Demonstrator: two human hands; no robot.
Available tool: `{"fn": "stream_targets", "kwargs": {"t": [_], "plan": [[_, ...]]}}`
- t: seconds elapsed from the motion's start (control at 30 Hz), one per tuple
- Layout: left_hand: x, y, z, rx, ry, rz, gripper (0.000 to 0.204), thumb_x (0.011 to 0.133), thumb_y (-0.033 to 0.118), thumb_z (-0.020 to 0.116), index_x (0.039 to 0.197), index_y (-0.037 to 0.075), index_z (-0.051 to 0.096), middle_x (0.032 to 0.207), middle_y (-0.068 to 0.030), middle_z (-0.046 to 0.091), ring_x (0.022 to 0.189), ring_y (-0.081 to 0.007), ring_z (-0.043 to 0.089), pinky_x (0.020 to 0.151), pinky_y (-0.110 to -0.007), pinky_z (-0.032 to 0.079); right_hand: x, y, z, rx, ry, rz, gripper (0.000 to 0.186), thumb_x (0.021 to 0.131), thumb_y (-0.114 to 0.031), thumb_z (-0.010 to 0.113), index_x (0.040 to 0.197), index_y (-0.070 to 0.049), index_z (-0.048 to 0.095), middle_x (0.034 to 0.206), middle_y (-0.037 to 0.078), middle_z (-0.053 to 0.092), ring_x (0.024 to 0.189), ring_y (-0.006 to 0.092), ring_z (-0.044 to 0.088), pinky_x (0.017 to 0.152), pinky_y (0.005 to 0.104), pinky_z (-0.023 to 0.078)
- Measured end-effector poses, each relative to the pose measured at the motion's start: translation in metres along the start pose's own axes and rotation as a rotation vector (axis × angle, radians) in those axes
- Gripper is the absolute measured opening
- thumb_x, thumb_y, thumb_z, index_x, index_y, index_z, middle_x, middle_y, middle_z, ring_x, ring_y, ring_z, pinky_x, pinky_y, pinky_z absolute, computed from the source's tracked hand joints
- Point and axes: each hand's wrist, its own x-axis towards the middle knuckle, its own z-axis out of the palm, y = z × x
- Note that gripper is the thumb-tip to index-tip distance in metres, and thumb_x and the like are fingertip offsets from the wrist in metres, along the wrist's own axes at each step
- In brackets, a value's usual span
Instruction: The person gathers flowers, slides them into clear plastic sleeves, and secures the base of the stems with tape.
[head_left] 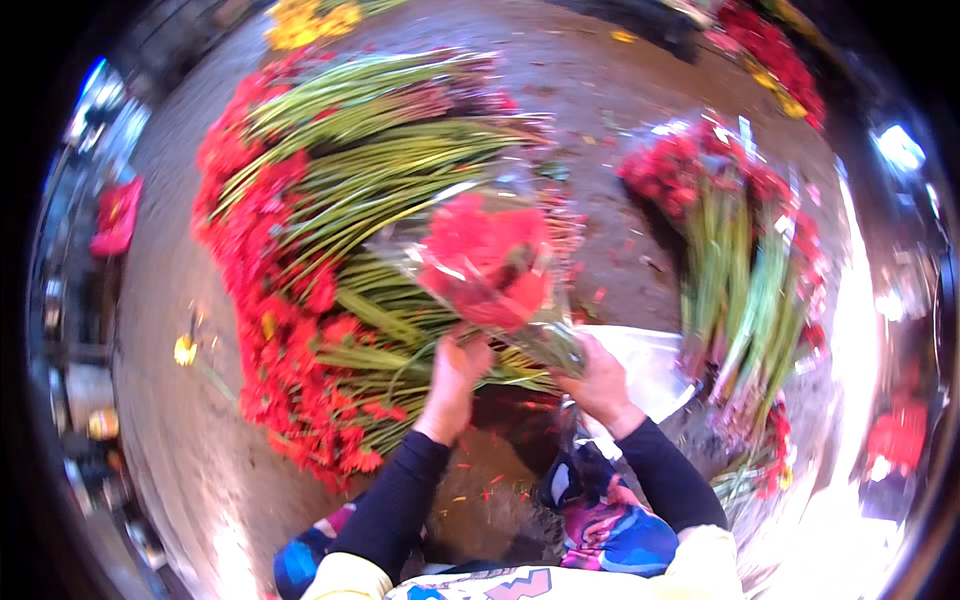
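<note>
A bunch of red flowers [482,262] in a clear plastic sleeve is held up in front of me, its blooms away from me and tilted to the left. My right hand [598,385] is closed round the wrapped stems at its lower right end. My left hand [460,378] has its fingers curled at the sleeve's lower left edge, apparently pinching the plastic; the fingertips are partly hidden. Beneath the bunch, a big heap of long-stemmed red flowers [270,300] lies with green stems [390,200] pointing right. A white plastic sheet [640,365] lies beside my right hand.
Wrapped red bunches [715,230] lie on the floor to the right. Yellow flowers [310,22] sit at the far left, more red flowers [775,60] at the far right. A single yellow flower [185,350] lies on the left. Loose petals dot the brown floor [170,420].
</note>
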Motion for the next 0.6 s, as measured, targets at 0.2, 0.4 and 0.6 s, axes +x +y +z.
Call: {"fn": "stream_targets", "kwargs": {"t": [0.2,0.4,0.6], "plan": [[0.034,-0.042,0.097,0.006,-0.039,-0.203,0.041,0.092,0.014,0.059,0.129,0.009,0.042,0.114,-0.0084,0.056,0.103,-0.0191,0.057,0.085,-0.035,0.05,-0.012,0.023,-0.048,0.191,0.009,-0.21,0.102,0.064,-0.039,0.08,0.144,-0.009,0.026,0.127,0.024,0.048,0.118,0.0391,0.048,0.098,0.0424,0.042],[0.051,-0.037,0.194,-0.121,-0.298,-0.357,0.025,0.094,0.019,0.058,0.114,0.005,0.053,0.102,-0.0063,0.062,0.093,-0.0194,0.062,0.083,-0.036,0.052,-0.123,0.113,-0.082,0.136,-0.094,0.14,0.096,0.073,-0.038,0.075,0.146,-0.01,0.02,0.125,0.023,0.052,0.111,0.0395,0.054,0.093,0.0422,0.045],[0.025,-0.106,0.339,0.082,-0.669,-0.193,0.076,0.088,0.018,0.066,0.145,0.009,0.018,0.136,-0.0127,0.042,0.122,-0.0195,0.046,0.098,-0.035,0.042,-0.169,0.156,-0.105,0.151,0.555,0.303,0.078,0.08,-0.022,0.071,0.142,-0.002,0.029,0.118,0.023,0.058,0.106,0.0331,0.061,0.086,0.0364,0.049]]}}
